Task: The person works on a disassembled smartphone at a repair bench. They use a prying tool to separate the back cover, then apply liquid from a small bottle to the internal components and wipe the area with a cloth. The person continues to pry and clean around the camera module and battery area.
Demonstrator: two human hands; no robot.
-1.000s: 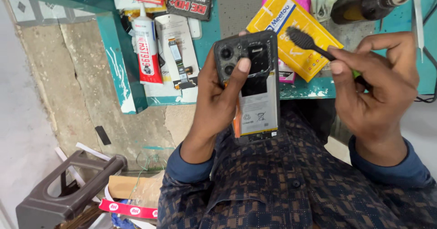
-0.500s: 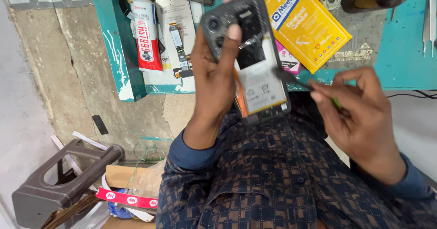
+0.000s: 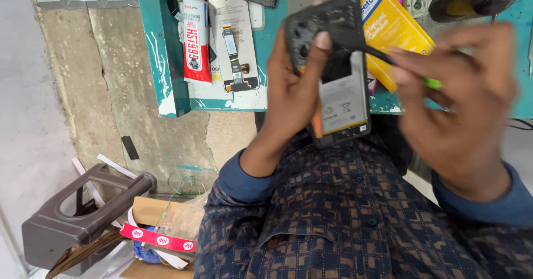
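Teal workbench edge point(image 3: 166, 62) up top, strewn with a glue tube point(image 3: 196, 40), a carded flex-cable part point(image 3: 236, 51) and a yellow packet point(image 3: 391, 26); bare concrete floor and a brown plastic stool point(image 3: 83, 218) below. Opened smartphone point(image 3: 333, 73) held upright above the lap, clear of the bench, in left hand point(image 3: 291, 98), fingers wrapped round its edge, thumb pressed near the camera cluster. Back cover already off, battery and inner frame exposed. Right hand point(image 3: 455, 107), blurred, fingers pinched shut on a slim green-ended brush point(image 3: 377, 54), bristle tip touching the upper board. Judging by this: cleaning under way, reassembly not yet done.
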